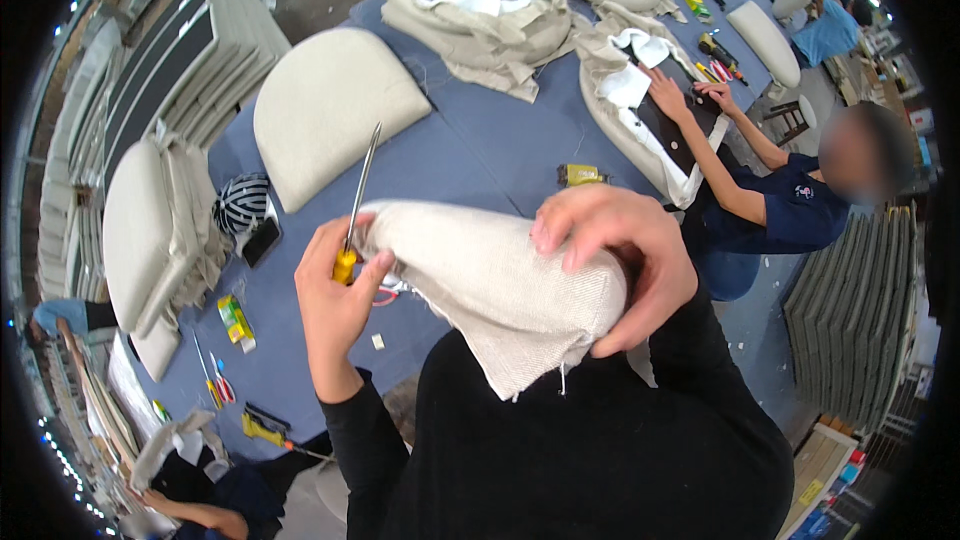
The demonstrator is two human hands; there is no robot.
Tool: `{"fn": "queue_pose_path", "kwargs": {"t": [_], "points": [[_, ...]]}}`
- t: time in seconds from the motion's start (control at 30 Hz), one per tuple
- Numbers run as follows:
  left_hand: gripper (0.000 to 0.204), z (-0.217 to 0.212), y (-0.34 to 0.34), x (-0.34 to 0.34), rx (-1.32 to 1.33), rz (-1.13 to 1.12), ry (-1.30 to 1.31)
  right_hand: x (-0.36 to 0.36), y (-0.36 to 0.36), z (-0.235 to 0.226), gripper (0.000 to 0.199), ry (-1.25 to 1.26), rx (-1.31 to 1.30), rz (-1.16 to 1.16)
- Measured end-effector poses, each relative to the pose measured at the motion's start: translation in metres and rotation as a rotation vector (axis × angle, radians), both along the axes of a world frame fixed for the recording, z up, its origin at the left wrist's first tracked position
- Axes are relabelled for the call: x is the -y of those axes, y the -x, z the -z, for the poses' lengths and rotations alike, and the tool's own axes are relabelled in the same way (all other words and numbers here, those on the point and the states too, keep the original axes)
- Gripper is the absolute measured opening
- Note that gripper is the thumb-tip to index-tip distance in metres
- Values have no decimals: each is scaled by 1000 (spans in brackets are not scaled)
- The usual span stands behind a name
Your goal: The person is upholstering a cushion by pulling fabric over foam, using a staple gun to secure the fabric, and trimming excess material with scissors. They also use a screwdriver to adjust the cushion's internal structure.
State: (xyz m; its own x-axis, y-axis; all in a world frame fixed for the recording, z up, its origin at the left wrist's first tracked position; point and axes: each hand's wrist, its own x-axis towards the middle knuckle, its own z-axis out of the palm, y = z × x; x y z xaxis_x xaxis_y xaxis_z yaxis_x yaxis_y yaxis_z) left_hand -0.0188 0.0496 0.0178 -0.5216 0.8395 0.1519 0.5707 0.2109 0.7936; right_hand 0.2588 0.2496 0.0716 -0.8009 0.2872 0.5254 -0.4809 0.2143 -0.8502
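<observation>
The right hand point(625, 260) has its fingers clamped over the soft, light beige fabric-covered cushion point(490, 285), held up above the near edge of the blue desk point(470, 140), while the left hand point(335, 300) fingers close around a yellow-handled screwdriver point(358, 202), and the cloth probably gives under a grip.

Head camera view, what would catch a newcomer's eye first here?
First, the beige fabric-covered cushion held up at centre, the right hand gripping its top. Just left of it, the left hand holds a screwdriver by its yellow handle, the metal shaft pointing up. Behind lies a blue worktable with more pale cushions, where another person works at the right.
</observation>
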Motion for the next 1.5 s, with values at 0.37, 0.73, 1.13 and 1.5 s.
{"fn": "queue_pose_path", "kwargs": {"t": [0.37, 0.73, 1.13, 1.5], "points": [[19, -80, -51, -114, -30, 227, -278, -13, 32, -2, 70, 1033, -3, 18], [21, -67, -52, -156, 121, 77, -373, 3, 4, -22, 60, -358, 64, 431], [20, -28, -94, -33, 725, 64, -505, -5, 18, -47, 9, -388, 339, 585], [39, -24, -92, -38, 323, -22, -396, 2, 62, -40, 14, -513, 255, 462]]}}
